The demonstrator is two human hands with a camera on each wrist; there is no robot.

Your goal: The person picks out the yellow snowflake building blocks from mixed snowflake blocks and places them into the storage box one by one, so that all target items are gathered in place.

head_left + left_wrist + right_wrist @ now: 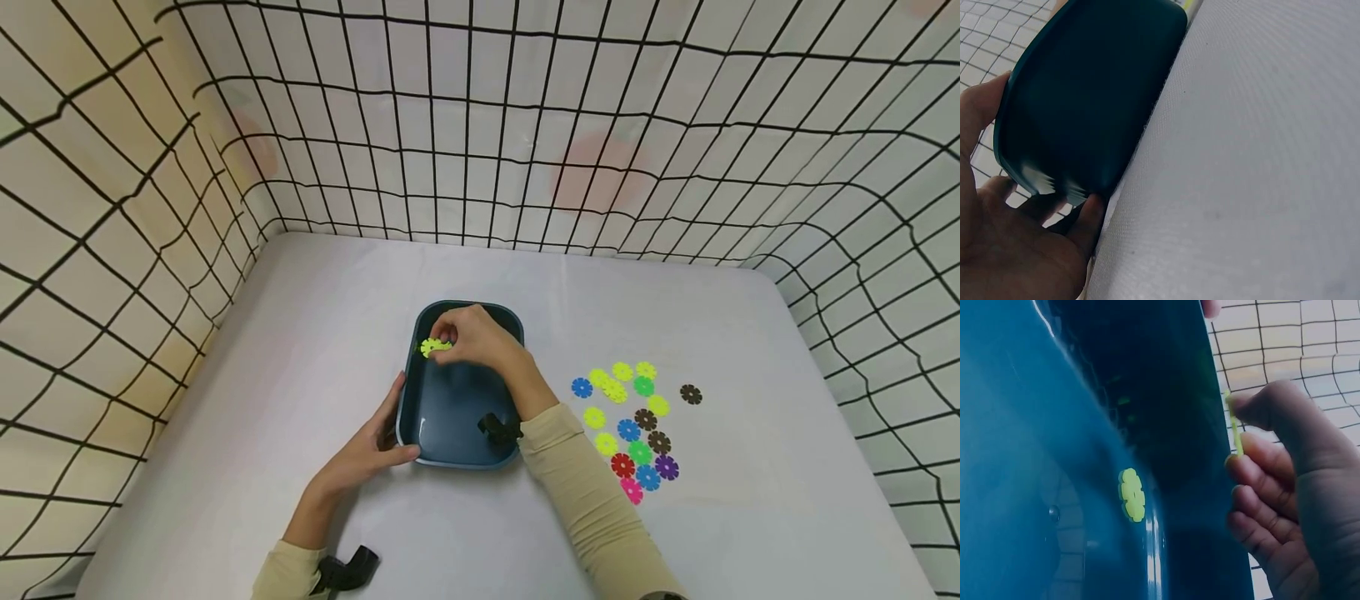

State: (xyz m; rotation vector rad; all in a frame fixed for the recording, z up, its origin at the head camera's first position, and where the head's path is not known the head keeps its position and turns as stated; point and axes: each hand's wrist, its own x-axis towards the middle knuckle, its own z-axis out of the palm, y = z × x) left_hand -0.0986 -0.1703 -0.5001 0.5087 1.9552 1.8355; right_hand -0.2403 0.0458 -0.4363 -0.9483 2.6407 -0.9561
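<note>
A dark blue plastic basin [457, 417] sits on the white table. My left hand [363, 457] grips its near left corner, thumb at the front rim and fingers along the left side; the left wrist view shows these fingers curled around the basin's wall. Over the far left part of the basin, my right hand [476, 337] pinches a yellow-green notched plastic disc [1235, 428] between thumb and fingertip, seen edge-on in the right wrist view. A second yellow-green disc [1132, 495] rests inside the basin, at the foot of the wall.
Right of the basin, several notched discs lie flat in a loose group: yellow ones [615, 392], a red one [622, 465], a purple one [667, 467], blue, green, brown and pink. One brown disc [691, 394] lies apart. Black wire mesh [510, 158] borders the table.
</note>
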